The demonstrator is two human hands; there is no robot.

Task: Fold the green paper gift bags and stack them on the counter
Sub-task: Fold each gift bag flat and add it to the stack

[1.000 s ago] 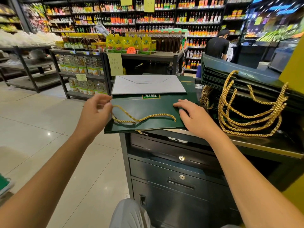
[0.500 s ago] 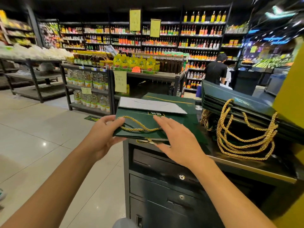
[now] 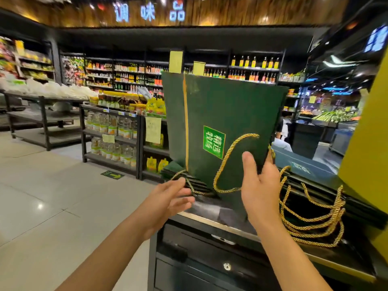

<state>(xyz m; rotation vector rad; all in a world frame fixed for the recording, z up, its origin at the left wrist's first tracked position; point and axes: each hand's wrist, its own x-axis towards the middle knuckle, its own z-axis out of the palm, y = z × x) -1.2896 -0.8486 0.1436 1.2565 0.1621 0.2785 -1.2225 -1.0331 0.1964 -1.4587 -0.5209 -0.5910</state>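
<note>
Green bag (image 3: 220, 110) in pinch of right hand (image 3: 259, 190), left hand (image 3: 168, 198) spread; 调味品 sign (image 3: 149, 12) overhead.

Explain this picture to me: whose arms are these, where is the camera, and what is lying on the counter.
There is no machine: the grips are a person's two bare hands, filmed by one camera worn on the head, looking forward and down. The right grip pinches an upright green paper gift bag by its edge. The left grip is open beside a low stack of flat bags. On the counter, further right, lie more dark bags with gold rope handles.
</note>
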